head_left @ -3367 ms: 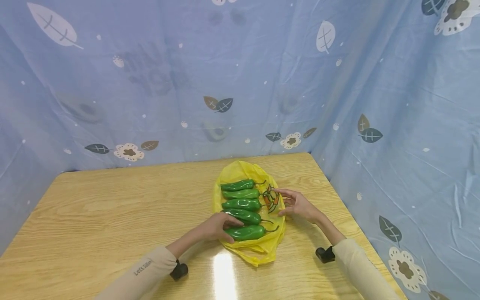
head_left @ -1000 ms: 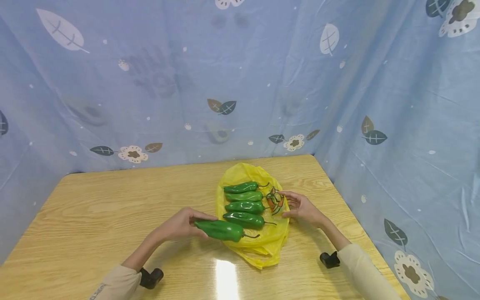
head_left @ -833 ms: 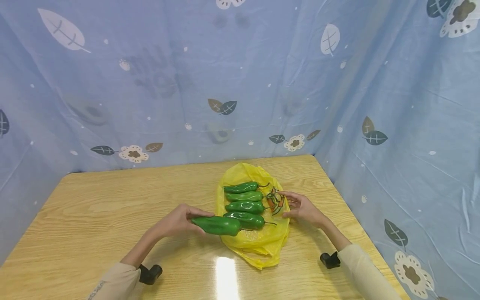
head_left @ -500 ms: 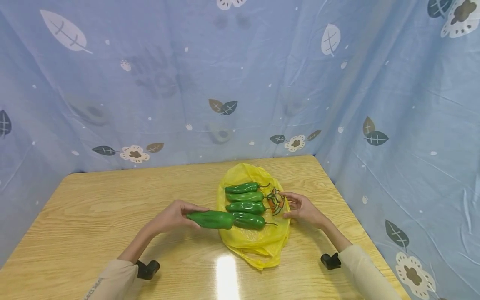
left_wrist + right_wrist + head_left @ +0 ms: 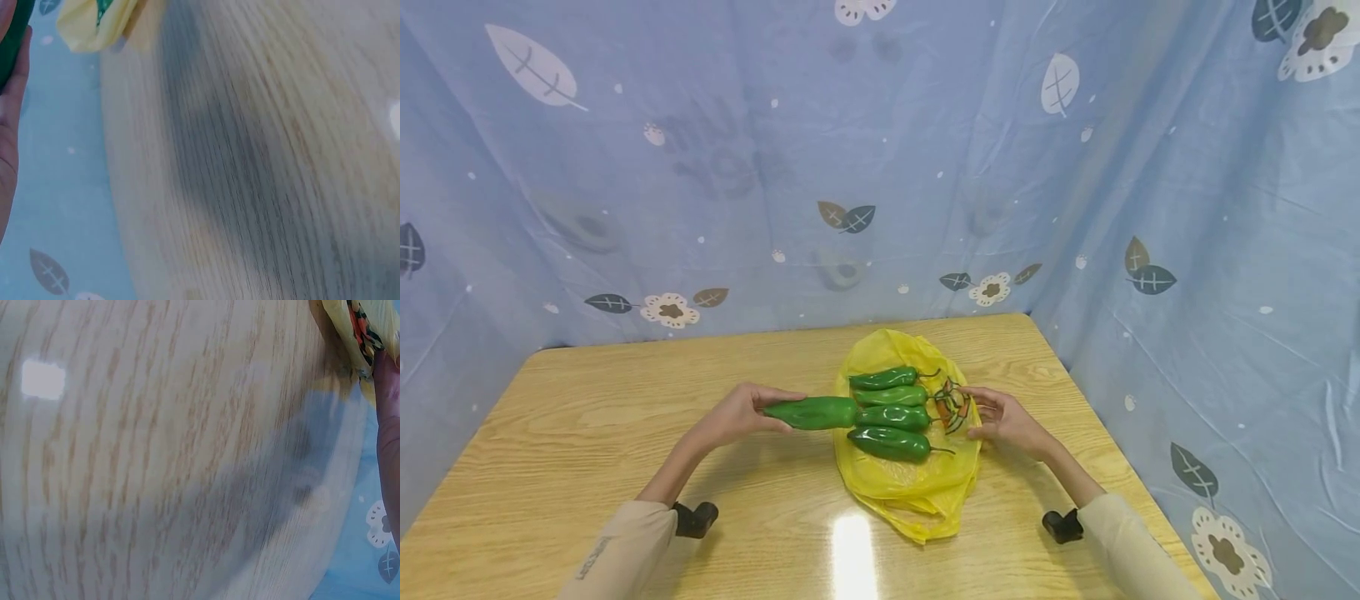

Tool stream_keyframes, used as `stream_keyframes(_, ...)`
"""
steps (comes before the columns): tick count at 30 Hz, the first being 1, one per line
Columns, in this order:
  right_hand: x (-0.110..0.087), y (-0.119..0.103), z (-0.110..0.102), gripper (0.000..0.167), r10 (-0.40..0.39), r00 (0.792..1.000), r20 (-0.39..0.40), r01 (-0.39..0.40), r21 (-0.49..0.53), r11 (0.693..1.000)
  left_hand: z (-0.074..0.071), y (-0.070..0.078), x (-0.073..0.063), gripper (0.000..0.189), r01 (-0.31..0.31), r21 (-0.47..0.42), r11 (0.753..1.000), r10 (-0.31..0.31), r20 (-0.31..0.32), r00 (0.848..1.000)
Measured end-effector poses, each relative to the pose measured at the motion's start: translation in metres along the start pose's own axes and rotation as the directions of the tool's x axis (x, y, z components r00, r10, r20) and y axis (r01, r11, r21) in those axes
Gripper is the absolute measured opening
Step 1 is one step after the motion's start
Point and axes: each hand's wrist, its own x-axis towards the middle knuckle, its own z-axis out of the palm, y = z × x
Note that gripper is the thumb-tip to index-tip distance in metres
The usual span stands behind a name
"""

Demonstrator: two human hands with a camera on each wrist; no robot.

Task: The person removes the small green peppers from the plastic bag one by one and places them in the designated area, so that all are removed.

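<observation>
The left grip is closed on one green pepper, thumb and fingers pinching its pointed tip, so that the broad stem end sticks out to the right of that grip, over the near-left border of a yellow bag. From above, this end overlaps the row of four other peppers; whether it touches them I cannot tell. Those lie stacked one beyond another, further right of the left grip, their stems pointing toward the right grip. The right grip has its fingertips at the bag's right edge, just beside a small orange and dark green cluster; I cannot tell whether it pinches the plastic or only rests against it. The step in hand appears to be shifting this single pepper across the bag's border. To judge by the bare desk to the left of the left grip, the next move calls for drawing the pepper sideways that way, with a firm hold on the narrow tip so the heavier end does not drag on its neighbours, while the right grip steadies the plastic.
</observation>
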Motion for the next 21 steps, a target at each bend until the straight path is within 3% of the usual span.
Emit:
stream_keyframes(14, -0.002, -0.001, 0.0, 0.071, -0.018, 1.0, -0.001, 0.018, 0.006, 1.0, -0.026, -0.013, 0.01, 0.049, 0.063, 0.06, 0.996, -0.053, -0.157, 0.986)
stream_keyframes(21, -0.003, -0.003, 0.0, 0.071, -0.025, 1.0, 0.002, 0.025, 0.0, 1.0, -0.038, -0.028, 0.013, 0.052, 0.117, 0.024, 0.993, -0.111, -0.169, 0.979)
